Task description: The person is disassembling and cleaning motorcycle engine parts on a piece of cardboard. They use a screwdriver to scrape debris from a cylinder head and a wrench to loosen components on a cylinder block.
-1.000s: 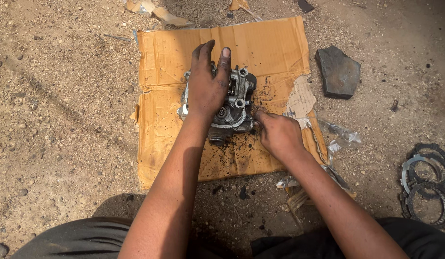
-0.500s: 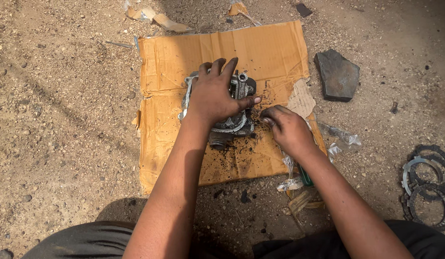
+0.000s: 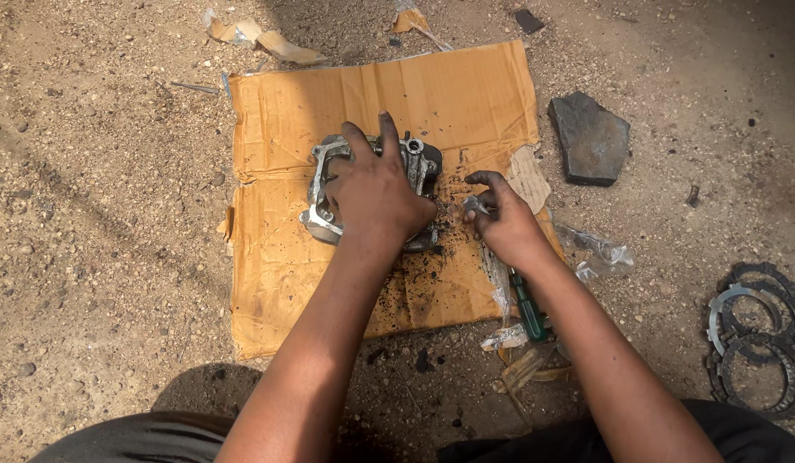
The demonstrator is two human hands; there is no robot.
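Metal engine casting [image 3: 329, 184] | left hand [image 3: 376, 193] presses flat on top | right hand [image 3: 500, 225] beside pinches small part [image 3: 475, 204] | part may drop into grit.

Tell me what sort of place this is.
Probably an outdoor, makeshift repair spot: bare gravelly ground, a flattened cardboard sheet as work mat under a greasy metal engine part, and ring-shaped plates lying in the dirt.
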